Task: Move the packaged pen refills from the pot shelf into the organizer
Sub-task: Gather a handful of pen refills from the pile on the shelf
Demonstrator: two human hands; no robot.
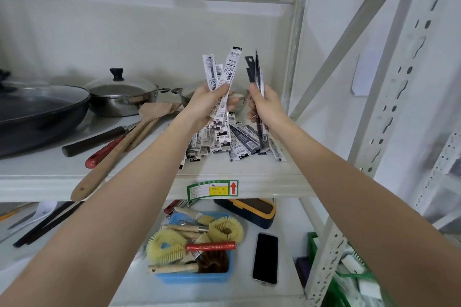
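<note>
Both hands grip refill packets (slim, white-and-black) | left hand | right hand | pile beneath

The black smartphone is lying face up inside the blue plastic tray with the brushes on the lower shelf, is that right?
Not quite. The head view shows the black smartphone lying face up on the lower shelf itself, to the right of the blue plastic tray with the brushes, not inside it.
</note>
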